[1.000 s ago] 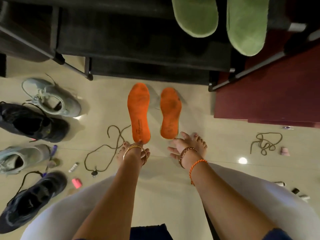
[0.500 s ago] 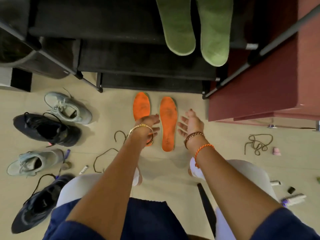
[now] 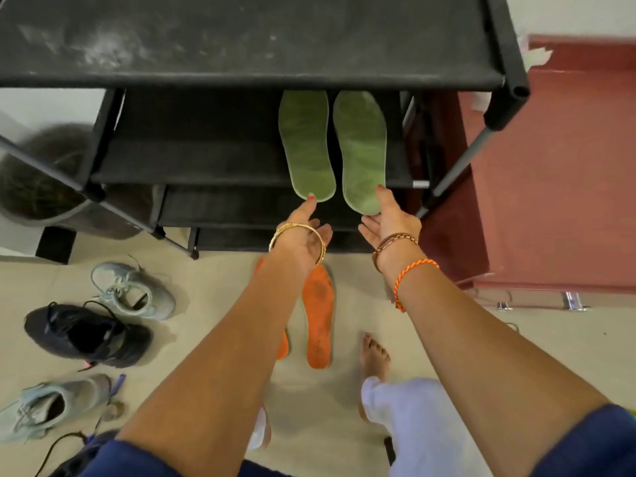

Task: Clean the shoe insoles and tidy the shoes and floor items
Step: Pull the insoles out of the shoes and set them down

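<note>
Both hands reach to front edge of black rack shelf. Left hand spread, fingertip touching heel of left green insole. Right hand spread, fingers at heel of right green insole; grip cannot tell. Both heels overhang shelf front edge, narrow gap between the pair. Orange insoles lie on floor below rack, one mostly hidden by left arm. Pale sneakers and black shoe crowd floor's left side. Red cabinet close beside rack's right post.
</note>
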